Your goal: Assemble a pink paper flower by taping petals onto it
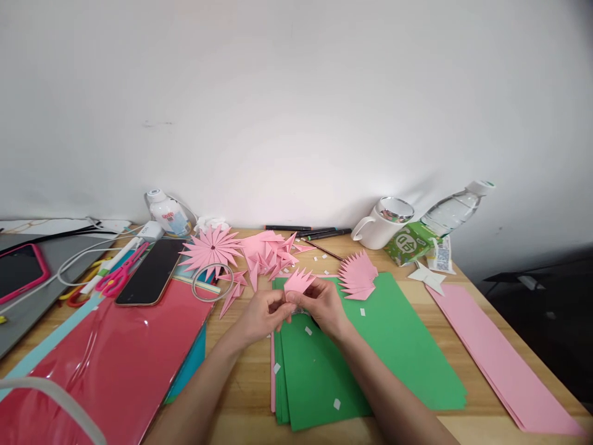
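Observation:
Between my hands is a small fan of folded pink paper (299, 282), its points facing away from me. My left hand (265, 314) pinches its lower left edge. On the other side my right hand (325, 303) grips it with thumb and fingers. Both hands are above a stack of green paper (393, 346). A larger pink paper fan (359, 275) lies on the stack's far edge. Behind my hands is a pile of folded pink pieces (269, 250), with a round pink paper star (212, 248) to its left. A roll of tape (212, 282) sits below the star.
Left are a dark phone (151, 272), pink scissors (121, 272), red sheets in plastic (115, 352) and a white bottle (169, 213). Along the wall are black markers (319, 233), a white mug (382, 224), a green box (410, 242) and a tilted water bottle (456, 209). Pink sheets (504, 364) lie right.

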Available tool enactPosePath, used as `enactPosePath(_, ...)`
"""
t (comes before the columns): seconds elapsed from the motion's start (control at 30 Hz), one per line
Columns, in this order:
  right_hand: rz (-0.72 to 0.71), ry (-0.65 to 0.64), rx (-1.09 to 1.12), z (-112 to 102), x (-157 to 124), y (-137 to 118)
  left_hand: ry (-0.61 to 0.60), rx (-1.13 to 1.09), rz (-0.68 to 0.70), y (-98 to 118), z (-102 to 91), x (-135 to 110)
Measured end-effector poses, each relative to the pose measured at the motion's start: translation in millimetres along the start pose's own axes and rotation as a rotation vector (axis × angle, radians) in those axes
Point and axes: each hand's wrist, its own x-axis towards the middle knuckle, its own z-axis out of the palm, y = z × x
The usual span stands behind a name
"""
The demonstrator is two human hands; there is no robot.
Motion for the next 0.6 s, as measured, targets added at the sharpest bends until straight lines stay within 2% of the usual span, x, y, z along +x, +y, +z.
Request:
enactPosePath(0.13,0.0,-0.003,-0.036,2.1,-2.3,-4.3,-0.133,-0.018,-0.009,8.7,-6.0,-2.9)
enactPosePath(0.2,0.001,0.006,-0.052,2.6,-3.6,-6.1,-0.151,-0.004,-0.02,11.1,-7.0,-3.7)
enactPosePath(0.3,0.008,-0.009,-0.056,3.4,-4.9,-7.2,-0.103,0.005,-0.02,11.2,-4.4,-3.7)
enactPosePath(0.6,-0.064,-0.044,-0.047,0.8,-2.7,-0.4,0.07,0.045,0.112,2.4,0.3,-3.3)
